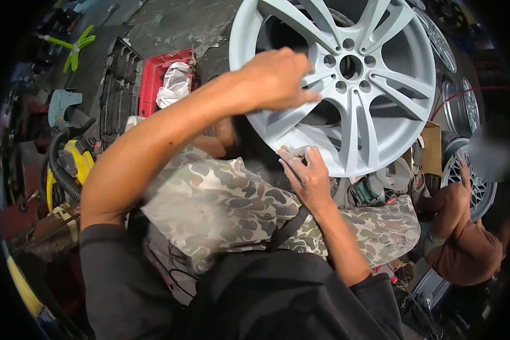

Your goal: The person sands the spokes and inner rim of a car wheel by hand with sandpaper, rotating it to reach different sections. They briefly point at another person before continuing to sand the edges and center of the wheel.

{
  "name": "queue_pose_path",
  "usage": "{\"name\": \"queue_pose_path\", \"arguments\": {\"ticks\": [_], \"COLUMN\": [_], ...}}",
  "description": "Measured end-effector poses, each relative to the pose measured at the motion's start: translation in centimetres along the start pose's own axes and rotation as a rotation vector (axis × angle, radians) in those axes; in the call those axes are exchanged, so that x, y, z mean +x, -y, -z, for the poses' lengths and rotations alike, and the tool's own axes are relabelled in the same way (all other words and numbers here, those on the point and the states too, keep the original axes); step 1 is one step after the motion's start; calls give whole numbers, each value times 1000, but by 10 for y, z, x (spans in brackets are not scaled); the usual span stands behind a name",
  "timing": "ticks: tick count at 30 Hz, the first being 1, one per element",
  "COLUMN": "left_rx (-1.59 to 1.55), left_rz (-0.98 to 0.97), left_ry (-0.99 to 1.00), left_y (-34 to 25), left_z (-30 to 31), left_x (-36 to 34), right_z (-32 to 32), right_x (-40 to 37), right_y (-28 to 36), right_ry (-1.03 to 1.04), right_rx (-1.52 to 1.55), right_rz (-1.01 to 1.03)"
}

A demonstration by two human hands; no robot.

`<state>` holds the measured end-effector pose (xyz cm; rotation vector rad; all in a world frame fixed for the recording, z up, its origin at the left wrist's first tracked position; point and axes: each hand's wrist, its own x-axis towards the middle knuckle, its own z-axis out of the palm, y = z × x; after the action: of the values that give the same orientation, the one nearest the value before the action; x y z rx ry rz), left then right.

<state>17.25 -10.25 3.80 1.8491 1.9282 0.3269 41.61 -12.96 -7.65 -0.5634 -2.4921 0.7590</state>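
Observation:
A large pale grey alloy wheel rim (395,96) with double spokes faces me, tipped toward my lap. My left hand (279,79) is over a left spoke, fingers bent and smeared by motion. Whether it touches the spoke or holds anything is hidden. At the lower left edge of the rim is my right hand (310,178), its fingers pinched together at the lip. A small tan bit shows at those fingertips, too small to name. Whitish dust coats the right fingers.
A red crate (147,85) holds white cloth (175,84). Nearby are a yellow machine with a black hose (80,158) and a green-grey power tool (369,190). Other wheels (471,170) stand at right, where another person (464,243) sits. Camouflage cloth (249,198) covers my legs.

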Motion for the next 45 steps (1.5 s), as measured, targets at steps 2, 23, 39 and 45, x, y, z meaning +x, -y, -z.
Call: {"name": "queue_pose_path", "arguments": {"ticks": [2,23,39,45], "left_rx": [65,22,40,36], "left_rz": [-35,1,46,88], "left_ry": [-105,-336,-302,-222], "left_y": [4,46,39,35], "left_z": [13,30,36,38], "left_x": [7,10,14,20], "right_z": [-6,-13,-17,-28], "right_x": [-4,-1,8,14], "right_y": [-1,7,13,15], "right_ry": [-8,38,-43,-151], "right_rx": [-18,5,39,75], "right_rz": [23,23,-100,-164]}}
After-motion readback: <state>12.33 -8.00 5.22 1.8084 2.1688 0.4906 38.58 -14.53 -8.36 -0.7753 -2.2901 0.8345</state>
